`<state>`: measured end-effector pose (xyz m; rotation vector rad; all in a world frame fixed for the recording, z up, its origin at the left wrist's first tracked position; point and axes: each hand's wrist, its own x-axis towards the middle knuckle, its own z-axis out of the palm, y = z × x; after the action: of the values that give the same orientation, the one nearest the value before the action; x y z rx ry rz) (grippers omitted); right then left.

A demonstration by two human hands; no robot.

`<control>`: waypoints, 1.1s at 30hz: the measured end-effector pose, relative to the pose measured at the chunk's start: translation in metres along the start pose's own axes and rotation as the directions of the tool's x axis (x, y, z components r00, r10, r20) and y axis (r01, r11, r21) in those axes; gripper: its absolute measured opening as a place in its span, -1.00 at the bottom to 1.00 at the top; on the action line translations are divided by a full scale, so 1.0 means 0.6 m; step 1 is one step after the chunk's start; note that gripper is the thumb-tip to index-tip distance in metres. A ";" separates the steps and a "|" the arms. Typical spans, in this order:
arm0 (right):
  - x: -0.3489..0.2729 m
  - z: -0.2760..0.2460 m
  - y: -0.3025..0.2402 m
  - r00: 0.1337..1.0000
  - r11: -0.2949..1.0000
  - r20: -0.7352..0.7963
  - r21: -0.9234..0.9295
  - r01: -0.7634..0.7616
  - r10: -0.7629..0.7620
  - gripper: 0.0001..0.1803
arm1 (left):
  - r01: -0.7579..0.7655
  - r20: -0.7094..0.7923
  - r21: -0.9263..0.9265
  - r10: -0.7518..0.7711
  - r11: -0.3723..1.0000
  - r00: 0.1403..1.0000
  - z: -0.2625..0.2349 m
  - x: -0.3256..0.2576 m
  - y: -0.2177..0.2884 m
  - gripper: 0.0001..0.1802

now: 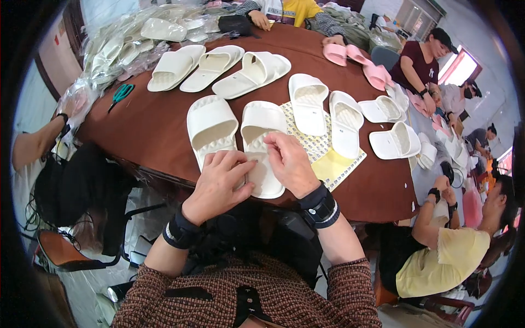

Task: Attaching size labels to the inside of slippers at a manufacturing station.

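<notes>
In front of me a pair of white slide slippers lies with the toes pointing away: a left slipper [210, 124] and a right slipper [268, 183]. My left hand [221, 177] rests over the inner edges of both, fingers bent and thumb apart, the index fingertip on the right slipper's insole. Above that insole hovers my right hand [291, 164], its fingers curled together near the strap; anything small between them is not visible. Just right of it lies a yellow sheet with rows of small printed stickers [342, 170], partly under two more white slippers [309, 104] [345, 124].
Other white slippers [251, 74] line the far side of the brown-covered table [147, 136]. Teal-handled scissors [121, 94] lie left, near plastic-bagged slippers [117, 52]. Pink slippers [377, 75] sit far right. Co-workers sit around, one in yellow [445, 262]; another's hand [76, 101] is at left.
</notes>
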<state>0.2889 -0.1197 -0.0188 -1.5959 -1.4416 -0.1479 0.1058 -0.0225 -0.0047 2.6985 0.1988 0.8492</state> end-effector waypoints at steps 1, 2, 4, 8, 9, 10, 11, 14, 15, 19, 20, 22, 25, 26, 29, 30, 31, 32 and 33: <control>0.000 0.000 0.000 1.000 1.000 0.010 0.008 0.014 -0.014 -0.80 | -0.022 -0.012 -0.042 0.022 0.999 1.000 -0.003 -0.001 -0.002 -0.56; -0.001 0.000 0.000 0.999 1.000 0.027 -0.019 0.020 -0.019 -0.80 | -0.025 0.002 -0.081 0.025 0.996 1.000 -0.008 -0.003 -0.006 -0.60; 0.001 -0.001 -0.002 0.998 0.997 0.043 -0.059 0.046 -0.043 -0.81 | 0.026 -0.050 -0.225 -0.038 0.974 0.998 -0.017 -0.007 -0.012 -0.63; 0.003 -0.006 -0.013 0.997 0.997 0.080 -0.070 0.022 -0.017 -0.82 | 0.098 -0.239 -0.290 -0.171 0.952 0.956 -0.050 -0.021 -0.049 -0.77; 0.004 -0.008 -0.018 0.994 0.999 0.099 -0.027 0.041 -0.038 -0.82 | 0.126 -0.269 -0.297 -0.209 0.947 0.940 -0.058 -0.022 -0.067 -0.78; 0.005 -0.010 -0.022 0.992 0.998 0.107 0.013 0.059 -0.060 -0.81 | 0.131 -0.313 -0.261 -0.212 0.956 0.926 -0.066 -0.022 -0.088 -0.79; 0.007 -0.011 -0.027 0.993 0.998 0.102 0.004 0.056 -0.056 -0.81 | 0.161 -0.346 -0.246 -0.242 0.956 0.907 -0.071 -0.020 -0.112 -0.80; 0.016 -0.016 -0.039 0.969 0.996 0.238 -0.038 0.075 -0.064 -0.75 | 0.264 -0.358 -0.304 -0.367 0.915 0.859 -0.070 -0.004 -0.194 -0.86; 0.021 -0.018 -0.041 0.975 0.996 0.211 -0.038 0.079 -0.069 -0.75 | 0.353 -0.350 -0.245 -0.421 0.903 0.837 -0.067 0.003 -0.221 -0.88; 0.047 -0.013 -0.046 0.933 0.989 0.359 -0.116 0.089 -0.042 -0.57 | 0.329 -0.248 -0.219 -0.378 0.919 0.892 -0.052 -0.004 -0.270 -0.87; 0.055 -0.008 -0.047 0.912 0.983 0.409 -0.147 0.108 -0.039 -0.55 | 0.291 -0.248 -0.222 -0.342 0.931 0.906 -0.049 -0.006 -0.272 -0.87; 0.067 0.003 -0.047 0.856 0.966 0.516 -0.236 0.104 0.034 -0.52 | 0.256 -0.241 -0.228 -0.309 0.939 0.920 -0.046 -0.011 -0.268 -0.86; 0.083 0.028 -0.047 0.826 0.958 0.559 -0.269 0.098 0.072 -0.51 | 0.204 -0.273 -0.187 -0.250 0.961 0.929 -0.045 -0.007 -0.260 -0.87; 0.086 0.038 -0.047 0.813 0.949 0.572 -0.304 0.087 0.109 -0.52 | 0.205 -0.271 -0.184 -0.251 0.961 0.929 -0.045 -0.006 -0.257 -0.87; 0.092 0.062 -0.042 0.833 0.937 0.543 -0.334 0.102 0.103 -0.51 | 0.219 -0.277 -0.168 -0.259 0.961 0.925 -0.045 -0.005 -0.254 -0.87; 0.094 0.067 -0.038 0.832 0.937 0.542 -0.338 0.088 0.117 -0.51 | 0.207 -0.281 -0.173 -0.250 0.963 0.926 -0.044 -0.006 -0.254 -0.88; 0.095 0.071 -0.034 0.829 0.936 0.543 -0.343 0.073 0.135 -0.51 | 0.215 -0.274 -0.184 -0.260 0.959 0.926 -0.044 -0.007 -0.255 -0.88; 0.095 0.076 -0.033 0.879 0.935 0.468 -0.343 0.089 0.087 -0.61 | 0.188 -0.300 -0.177 -0.235 0.966 0.925 -0.044 -0.008 -0.256 -0.88; 0.095 0.076 -0.030 0.894 0.934 0.445 -0.341 0.108 0.060 -0.61 | 0.211 -0.295 -0.219 -0.271 0.953 0.916 -0.044 -0.009 -0.256 -0.89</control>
<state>0.2693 -0.0502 0.0022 -2.0038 -1.8737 -0.0573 0.0799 0.1278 -0.0372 2.2911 0.4912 1.1622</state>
